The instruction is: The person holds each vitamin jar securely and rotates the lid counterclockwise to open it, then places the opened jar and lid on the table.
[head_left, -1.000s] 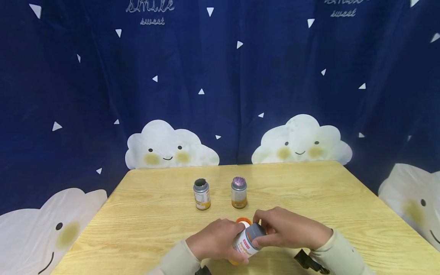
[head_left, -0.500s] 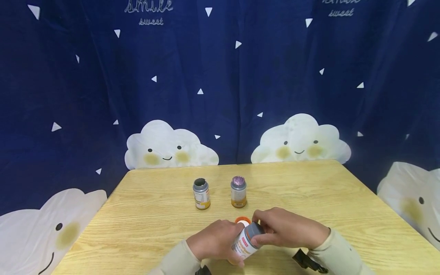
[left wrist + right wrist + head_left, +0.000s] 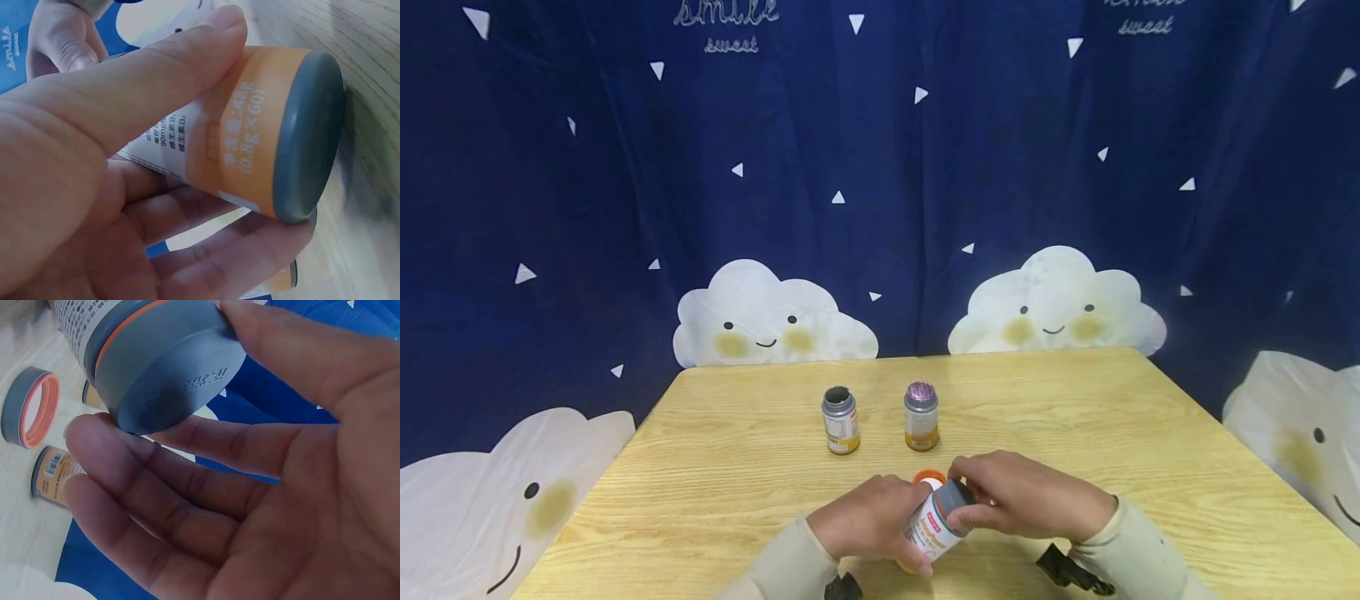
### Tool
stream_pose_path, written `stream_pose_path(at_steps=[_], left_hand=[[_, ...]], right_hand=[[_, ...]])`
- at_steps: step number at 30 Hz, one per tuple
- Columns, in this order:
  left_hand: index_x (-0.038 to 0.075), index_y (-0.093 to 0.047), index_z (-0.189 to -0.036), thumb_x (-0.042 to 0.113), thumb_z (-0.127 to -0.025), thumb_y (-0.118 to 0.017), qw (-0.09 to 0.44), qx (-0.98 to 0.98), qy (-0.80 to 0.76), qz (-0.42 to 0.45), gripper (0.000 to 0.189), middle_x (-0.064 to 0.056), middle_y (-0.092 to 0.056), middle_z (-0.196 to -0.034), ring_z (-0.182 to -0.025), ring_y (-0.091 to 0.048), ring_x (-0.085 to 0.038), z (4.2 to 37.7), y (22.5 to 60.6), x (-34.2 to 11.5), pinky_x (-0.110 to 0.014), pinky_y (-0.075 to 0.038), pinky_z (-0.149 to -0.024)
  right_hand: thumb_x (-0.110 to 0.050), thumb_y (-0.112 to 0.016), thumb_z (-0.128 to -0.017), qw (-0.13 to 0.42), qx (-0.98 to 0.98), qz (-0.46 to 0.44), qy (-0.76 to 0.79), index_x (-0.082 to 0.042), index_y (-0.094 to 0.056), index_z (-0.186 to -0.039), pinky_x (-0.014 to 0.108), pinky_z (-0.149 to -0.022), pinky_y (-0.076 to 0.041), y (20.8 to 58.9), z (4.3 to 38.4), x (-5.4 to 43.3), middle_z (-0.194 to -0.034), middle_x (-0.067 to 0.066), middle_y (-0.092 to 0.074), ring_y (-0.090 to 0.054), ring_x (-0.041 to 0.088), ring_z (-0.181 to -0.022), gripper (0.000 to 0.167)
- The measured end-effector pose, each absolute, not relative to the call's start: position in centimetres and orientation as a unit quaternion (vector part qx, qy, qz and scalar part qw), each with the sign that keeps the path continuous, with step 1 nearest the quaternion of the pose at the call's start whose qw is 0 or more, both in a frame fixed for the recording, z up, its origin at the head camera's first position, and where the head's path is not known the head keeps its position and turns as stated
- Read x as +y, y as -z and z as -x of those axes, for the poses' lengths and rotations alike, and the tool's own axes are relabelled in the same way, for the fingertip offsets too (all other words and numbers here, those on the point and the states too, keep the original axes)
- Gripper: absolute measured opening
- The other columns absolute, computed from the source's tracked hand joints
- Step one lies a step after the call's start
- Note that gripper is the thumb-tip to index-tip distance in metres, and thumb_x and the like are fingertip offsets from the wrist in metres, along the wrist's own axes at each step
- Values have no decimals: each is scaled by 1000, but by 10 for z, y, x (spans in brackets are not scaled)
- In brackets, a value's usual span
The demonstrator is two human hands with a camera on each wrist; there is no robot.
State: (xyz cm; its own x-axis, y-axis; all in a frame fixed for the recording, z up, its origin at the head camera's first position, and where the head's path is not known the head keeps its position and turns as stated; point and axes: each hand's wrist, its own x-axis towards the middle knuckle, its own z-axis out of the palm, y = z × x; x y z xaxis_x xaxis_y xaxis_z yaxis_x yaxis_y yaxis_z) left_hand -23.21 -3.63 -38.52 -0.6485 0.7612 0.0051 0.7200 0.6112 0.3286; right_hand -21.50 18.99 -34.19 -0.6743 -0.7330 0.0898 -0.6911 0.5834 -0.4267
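Observation:
My left hand (image 3: 872, 521) grips the body of a small supplement bottle (image 3: 934, 533) with a white and orange label. The bottle leans, its grey base facing out in the left wrist view, the thumb along one side and the fingers beneath. With thumb and fingers my right hand (image 3: 1026, 496) holds the bottle's grey screw cap (image 3: 181, 375) at its rim. An orange ring shows between cap and bottle neck. Just behind the bottle, a loose grey cap with an orange lining (image 3: 30, 407) lies on the table, partly hidden by the hands in the head view.
Farther back stand two uncapped bottles: the left bottle (image 3: 841, 423) has a dark open mouth, the right bottle (image 3: 921, 421) a shiny purple seal. They rest on a wooden table (image 3: 700, 467). A blue curtain (image 3: 880, 167) with clouds hangs behind.
The bottle and my right hand have shifted slightly to the left and up. Both hands keep the same hold, and the standing bottles stay in place.

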Motion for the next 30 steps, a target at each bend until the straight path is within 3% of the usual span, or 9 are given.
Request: stream_pose_path(at_steps=[8,15,23,27,30], left_hand=[[21,-54,-97,41,-68,-86,85,892,-163,-414,48,16,-52,-77,-64,-49,1,234,384,-38,-16,-42,-58],[20,-57,-99,32,-69,-87,113,874,-189,-432,44,17,-56,-79,-68,-52,3,240,383,-42,-15,-44,-61],[20,-57,-100,33,-69,-87,101,877,-180,-435,45,18,-55,-79,-67,-52,4,240,383,-41,-15,-44,-61],[21,-57,-100,35,-70,-86,107,883,-176,-421,45,18,-55,-80,-68,-52,3,238,384,-39,-16,-44,-62],[20,-57,-102,34,-70,-86,124,885,-190,-406,45,17,-56,-82,-68,-53,3,237,385,-39,-17,-45,-62]], right_hand=[[-47,-62,-90,35,884,415,215,-17,-60,-100,18,-53,-40,342,216,189,-71,-15,-47,-43,-2,-61,33],[-32,-72,-87,31,869,447,210,-19,-57,-117,20,-72,-48,341,214,187,-101,-12,-55,-54,2,-84,36],[-24,-78,-82,26,875,440,200,-21,-56,-114,22,-73,-47,338,212,186,-100,-13,-54,-54,2,-86,39],[-37,-76,-83,41,890,400,214,-22,-57,-113,25,-74,-49,336,210,189,-102,-13,-57,-58,5,-92,39],[-55,-66,-85,29,909,360,210,-20,-60,-111,27,-68,-49,336,209,190,-99,-10,-61,-58,7,-86,44]])
